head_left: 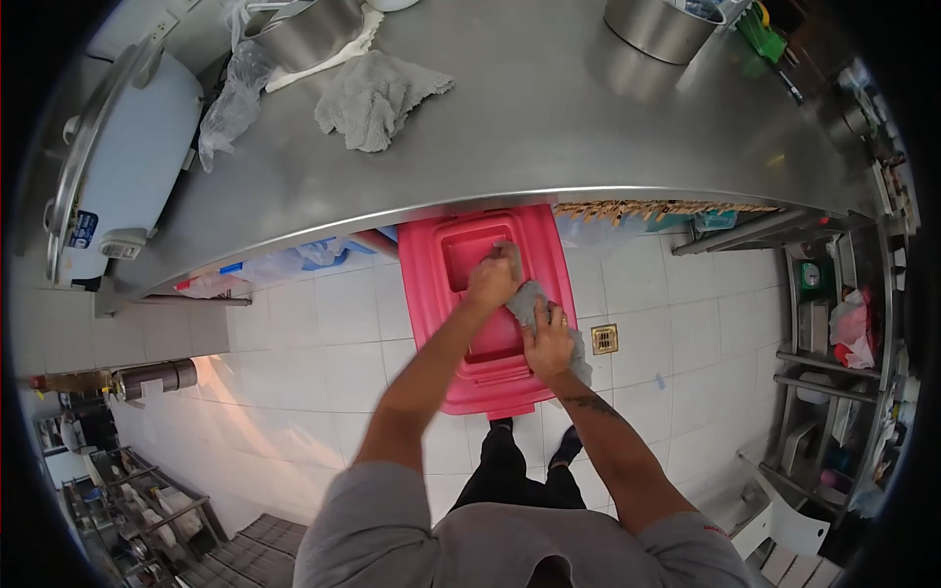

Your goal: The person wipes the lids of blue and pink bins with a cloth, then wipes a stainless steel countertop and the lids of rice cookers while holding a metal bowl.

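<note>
The pink plastic bin (480, 323) stands on the tiled floor, half tucked under the edge of the steel surface (549, 127), directly below both sets of fingers. Its lid looks rigid and smooth, probably slick where wet, and likely light enough to shift if pressed sideways; the rim would be the firmest place to hold it. The grey cloth (529, 299) is soft, limp and light, and gathers best when bunched in the palm. It stretches between the two hands over the lid. The left hand (490, 281) has its fingers closed on the cloth's far end, at the lid's recessed panel. The right hand (549, 343) has its fingers curled over the near end, with loose cloth hanging beneath them at the bin's right edge.
</note>
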Available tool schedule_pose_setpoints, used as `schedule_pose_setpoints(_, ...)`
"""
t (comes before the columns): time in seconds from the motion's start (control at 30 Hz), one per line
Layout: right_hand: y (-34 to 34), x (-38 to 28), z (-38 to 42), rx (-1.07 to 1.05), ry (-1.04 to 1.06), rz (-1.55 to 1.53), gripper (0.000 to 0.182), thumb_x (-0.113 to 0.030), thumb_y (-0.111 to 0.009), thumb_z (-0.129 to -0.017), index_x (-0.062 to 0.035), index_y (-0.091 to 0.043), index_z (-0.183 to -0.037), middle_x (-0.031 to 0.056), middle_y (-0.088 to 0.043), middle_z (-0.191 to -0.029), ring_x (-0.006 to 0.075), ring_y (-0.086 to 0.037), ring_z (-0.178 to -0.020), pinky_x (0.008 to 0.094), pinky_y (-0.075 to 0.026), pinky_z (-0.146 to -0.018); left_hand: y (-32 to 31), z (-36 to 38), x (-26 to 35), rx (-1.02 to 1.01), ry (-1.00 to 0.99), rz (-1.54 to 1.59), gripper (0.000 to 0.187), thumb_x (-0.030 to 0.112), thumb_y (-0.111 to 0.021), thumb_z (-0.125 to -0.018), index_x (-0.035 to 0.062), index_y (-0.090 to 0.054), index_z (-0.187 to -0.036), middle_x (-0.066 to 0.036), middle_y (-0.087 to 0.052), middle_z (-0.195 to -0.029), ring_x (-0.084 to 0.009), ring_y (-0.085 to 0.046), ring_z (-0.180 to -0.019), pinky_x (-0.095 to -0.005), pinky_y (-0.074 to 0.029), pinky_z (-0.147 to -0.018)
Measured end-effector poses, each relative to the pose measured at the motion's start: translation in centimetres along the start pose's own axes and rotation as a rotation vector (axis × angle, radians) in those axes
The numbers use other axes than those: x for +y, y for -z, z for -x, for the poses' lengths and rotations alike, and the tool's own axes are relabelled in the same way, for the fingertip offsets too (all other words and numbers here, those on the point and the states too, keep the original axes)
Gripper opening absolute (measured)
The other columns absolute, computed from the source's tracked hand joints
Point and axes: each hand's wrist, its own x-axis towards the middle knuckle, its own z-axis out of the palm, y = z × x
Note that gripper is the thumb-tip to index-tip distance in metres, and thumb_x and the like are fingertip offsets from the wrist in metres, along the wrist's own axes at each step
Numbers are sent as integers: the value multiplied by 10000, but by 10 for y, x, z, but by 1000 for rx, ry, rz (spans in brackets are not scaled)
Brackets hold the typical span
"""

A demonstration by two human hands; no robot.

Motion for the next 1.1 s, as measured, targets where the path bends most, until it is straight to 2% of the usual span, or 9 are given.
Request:
schedule_pose_setpoints(0.13,-1,3,-1,78,71,52,548,-273,-552,-825,-65,-411,-1311,205,-470,-1128,384,-489,-1026,458,-470,-810,45,0,-15,-357,-412,-563,283,117,-559,-755,15,-502,-1012,-220,-589,-1038,-363,-610,-936,-459,-507,-758)
schedule_pose_setpoints(0.23,-2,-1,0,56,61,58,548,-266,-550,-824,-54,-408,-1310,199,-470,-1120,384,-490,-1018,458,-469,-809,53,-36,-15,74,-360,-475,323,102,-542,-778,61,-483,-1093,-184,-541,-1136,-332,-567,-1052,-430,-530,-750)
schedule_pose_setpoints(0.47,-5,3,-1,51,68,80,556,-250,-546,-817,-54,-398,-1316,193,-464,-1122,380,-486,-1016,463,-470,-804,37,-46,-42,-95,-119,-643,358,114,-539,-799,44,-413,-1127,-181,-483,-1175,-349,-646,-796,-427,-549,-666)
schedule_pose_setpoints(0.67,-2,-3,3,0,18,96,562,-254,-524,-828,-53,-374,-1332,195,-457,-1132,385,-479,-1028,468,-461,-824,12,-10,-104,-30,360,-366,453,284,-560,-810,31,-455,-1171,-215,-543,-1106,-355,-603,-970,-404,-499,-822)
schedule_pose_setpoints(0.73,0,1,-1,15,34,102,567,-256,-520,-829,-55,-368,-1337,195,-455,-1137,385,-478,-1029,468,-459,-827,79,2,-67,-393,14,-332,407,333,-545,-826,42,-525,-1110,-195,-544,-1137,-352,-568,-1036,-395,-465,-879)
schedule_pose_setpoints(0.8,-4,2,1,32,45,101,573,-258,-520,-828,-58,-364,-1342,195,-453,-1143,382,-475,-1033,468,-457,-830,108,-1,-70,-500,-11,-262,451,382,-506,-846,54,-520,-1156,-179,-486,-1231,-368,-524,-1091,-397,-423,-933)
schedule_pose_setpoints(0.9,-4,1,1,6,20,80,579,-252,-521,-824,-60,-360,-1346,196,-449,-1155,382,-466,-1054,469,-453,-840,92,-39,-117,-200,205,-211,543,417,-435,-879,64,-453,-1291,-186,-401,-1354,-412,-475,-1126,-408,-373,-982)
schedule_pose_setpoints(0.97,-4,0,1,4,14,69,582,-249,-522,-819,-60,-360,-1346,195,-449,-1160,380,-463,-1057,469,-451,-843,51,-48,-120,88,22,-289,492,390,-419,-897,60,-482,-1257,-222,-465,-1282,-430,-478,-1106,-406,-369,-979)
schedule_pose_setpoints(1.1,-5,3,1,12,20,77,588,-232,-522,-810,-56,-355,-1346,205,-449,-1160,386,-463,-1047,469,-447,-847,18,-10,-118,540,395,194,372,302,-458,-909,-7,-524,-1106,-301,-532,-1075,-466,-523,-969,-495,-420,-858)
